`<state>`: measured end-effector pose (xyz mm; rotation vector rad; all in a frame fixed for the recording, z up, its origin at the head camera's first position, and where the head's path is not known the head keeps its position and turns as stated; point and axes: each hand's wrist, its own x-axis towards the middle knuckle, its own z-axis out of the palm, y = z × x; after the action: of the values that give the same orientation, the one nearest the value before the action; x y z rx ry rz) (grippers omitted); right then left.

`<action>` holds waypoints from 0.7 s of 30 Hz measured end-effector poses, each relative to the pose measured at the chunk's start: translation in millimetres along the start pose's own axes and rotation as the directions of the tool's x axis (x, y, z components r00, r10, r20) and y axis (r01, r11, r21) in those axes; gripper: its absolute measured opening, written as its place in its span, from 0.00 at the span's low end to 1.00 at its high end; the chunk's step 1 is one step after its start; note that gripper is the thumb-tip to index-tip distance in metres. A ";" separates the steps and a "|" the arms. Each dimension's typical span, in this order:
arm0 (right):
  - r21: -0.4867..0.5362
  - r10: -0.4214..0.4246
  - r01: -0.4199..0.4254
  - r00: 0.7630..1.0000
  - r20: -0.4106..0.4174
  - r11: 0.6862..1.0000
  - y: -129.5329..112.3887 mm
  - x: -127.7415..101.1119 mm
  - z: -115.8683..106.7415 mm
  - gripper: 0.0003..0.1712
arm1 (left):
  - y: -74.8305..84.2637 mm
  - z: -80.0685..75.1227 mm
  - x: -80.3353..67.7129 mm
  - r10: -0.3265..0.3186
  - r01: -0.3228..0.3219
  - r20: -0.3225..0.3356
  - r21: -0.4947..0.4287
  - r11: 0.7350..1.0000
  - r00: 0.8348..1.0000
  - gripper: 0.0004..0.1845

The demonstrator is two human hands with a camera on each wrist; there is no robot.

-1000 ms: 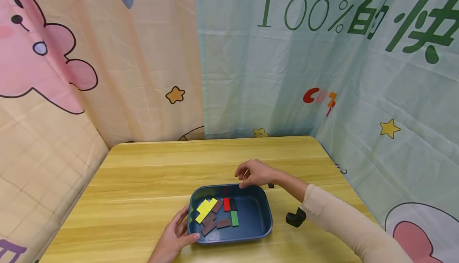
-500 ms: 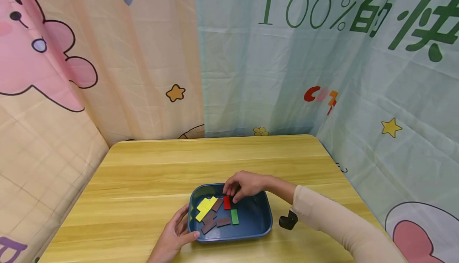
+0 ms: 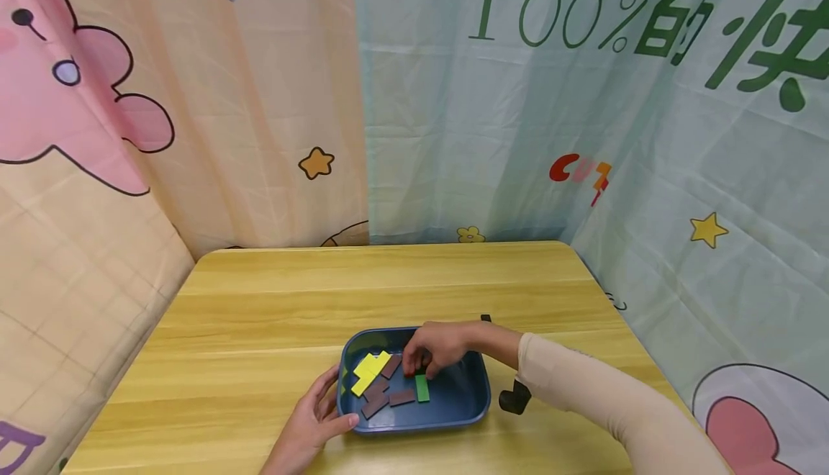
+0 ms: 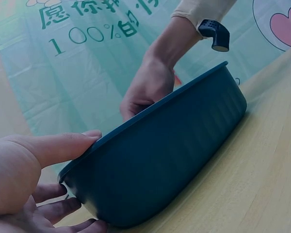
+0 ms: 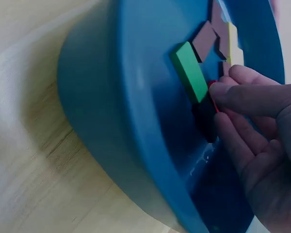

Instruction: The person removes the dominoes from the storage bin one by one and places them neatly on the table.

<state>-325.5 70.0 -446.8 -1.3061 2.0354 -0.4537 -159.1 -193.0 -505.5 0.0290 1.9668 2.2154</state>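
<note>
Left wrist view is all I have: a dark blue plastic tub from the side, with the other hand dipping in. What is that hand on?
Observer: The right hand pinches a small red flat block on the dark blue plastic tub floor.
Operator: Anything beside that block?
Observer: A green rectangular block lies flat right next to it.
Operator: Other pieces in there?
Observer: Yellow flat blocks and brown flat blocks lie toward the left hand, which holds the tub's near left corner.
</note>
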 end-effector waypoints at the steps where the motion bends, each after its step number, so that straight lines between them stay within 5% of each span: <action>1: -0.024 0.000 0.000 1.000 0.019 1.000 -0.4 1.3 -0.2 0.20 | 0.2 -0.3 0.2 0.000 0.000 0.001 -0.002 1.000 1.000 0.47; 7: -0.205 -0.010 0.029 0.996 0.091 0.978 -2.2 7.5 3.7 0.19 | 0.4 -0.3 0.9 -0.001 0.001 0.005 -0.007 1.000 1.000 0.47; 21: -0.340 -0.048 0.093 0.989 0.138 0.936 -6.1 17.4 7.8 0.11 | -0.1 -1.0 1.0 -0.021 0.021 -0.007 -0.006 1.000 1.000 0.48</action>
<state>-320.8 52.2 -454.7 -1.5760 2.0255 -0.0363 -160.2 -193.8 -505.8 0.0000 1.9545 2.2116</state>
